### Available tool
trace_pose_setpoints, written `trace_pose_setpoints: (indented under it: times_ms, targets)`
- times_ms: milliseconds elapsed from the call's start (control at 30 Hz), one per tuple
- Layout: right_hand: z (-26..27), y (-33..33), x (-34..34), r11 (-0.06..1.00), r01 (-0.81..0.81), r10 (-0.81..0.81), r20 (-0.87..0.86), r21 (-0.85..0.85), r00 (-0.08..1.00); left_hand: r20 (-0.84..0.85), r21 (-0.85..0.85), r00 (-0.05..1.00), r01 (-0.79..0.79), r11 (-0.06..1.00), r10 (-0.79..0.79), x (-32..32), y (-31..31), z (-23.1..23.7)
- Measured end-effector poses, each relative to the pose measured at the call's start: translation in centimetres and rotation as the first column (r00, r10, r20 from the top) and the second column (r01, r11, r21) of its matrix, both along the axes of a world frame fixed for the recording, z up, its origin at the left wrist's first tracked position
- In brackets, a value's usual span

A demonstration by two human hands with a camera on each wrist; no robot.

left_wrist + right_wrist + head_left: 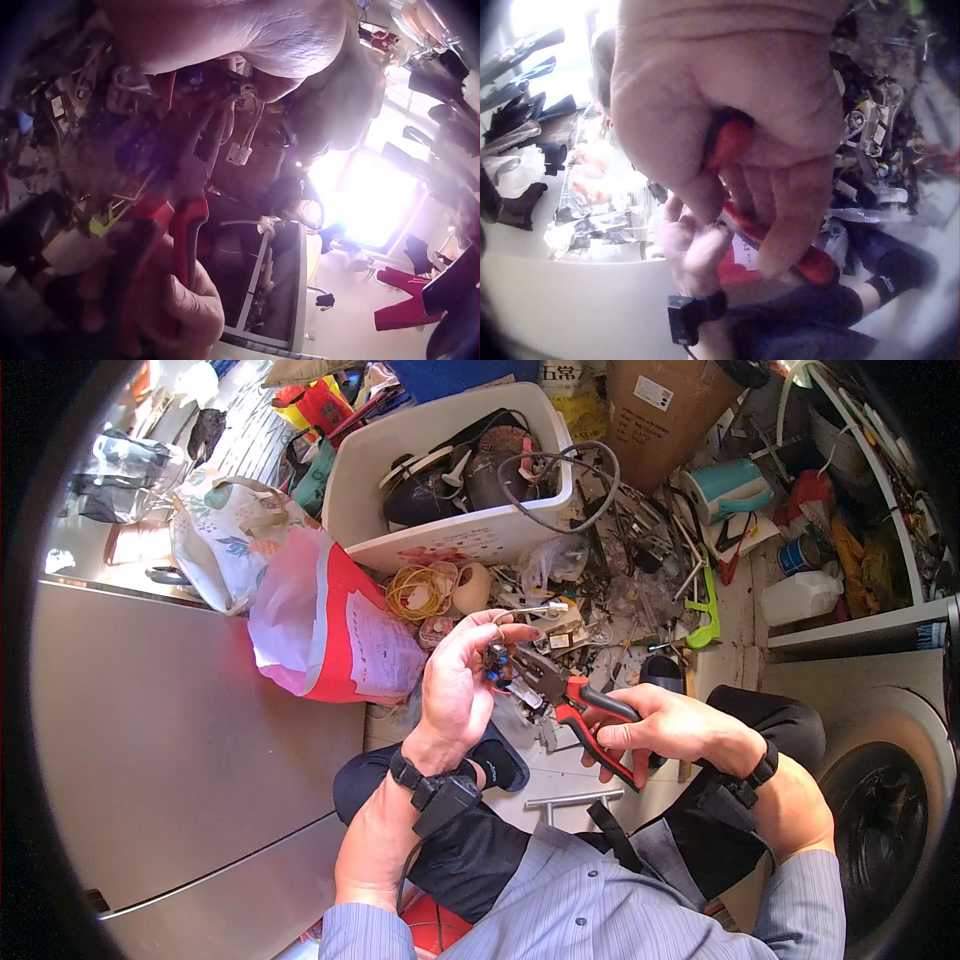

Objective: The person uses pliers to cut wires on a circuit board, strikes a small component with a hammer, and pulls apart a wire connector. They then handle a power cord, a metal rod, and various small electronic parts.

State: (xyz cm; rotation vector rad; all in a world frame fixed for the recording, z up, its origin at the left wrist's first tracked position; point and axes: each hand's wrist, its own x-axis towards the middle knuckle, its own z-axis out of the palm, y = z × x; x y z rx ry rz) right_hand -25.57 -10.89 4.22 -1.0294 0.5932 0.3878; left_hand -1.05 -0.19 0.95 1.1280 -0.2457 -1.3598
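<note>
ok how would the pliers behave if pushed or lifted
The pliers are probably stiff and heavy for their size, given the metal head. The red-and-black handles stand apart, so pushing one might close them. Their coated-looking surface should probably resist slipping.

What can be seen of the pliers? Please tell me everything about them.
The pliers have a dark, metal-looking head and two handles in red and black, which look like plastic or rubber. The handles stand apart, held by the right hand. In the head view, the head points up and left, toward the small parts at the left hand. Whether the jaws touch these parts is not clear.
</note>
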Motion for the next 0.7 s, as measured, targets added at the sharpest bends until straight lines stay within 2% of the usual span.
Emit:
trace_pose_setpoints:
  times_ms: [200,300,500,700]
  targets:
    - [-0.2,0.1,-0.1,0.999,-0.018,0.020,0.039,-0.045,0.999,-0.016,0.007,1.000,0.018,1.000,-0.017,-0.4,0.0,-0.1]
    - [0.0,0.0,-0.1,0.999,-0.020,0.022,0.033,-0.041,0.999,0.020,0.031,0.999,0.037,0.999,-0.037,-0.3,0.0,-0.5]
    - [-0.1,0.1,-0.1,0.999,-0.019,0.021,0.035,-0.040,0.999,0.097,-0.024,0.995,0.034,0.999,-0.032,-0.6,-0.2,-0.9]
    - [-0.3,0.2,-0.3,0.998,-0.009,0.010,0.016,-0.067,1.000,0.202,0.012,0.979,0.029,1.000,-0.031,-1.0,-0.3,-0.7]
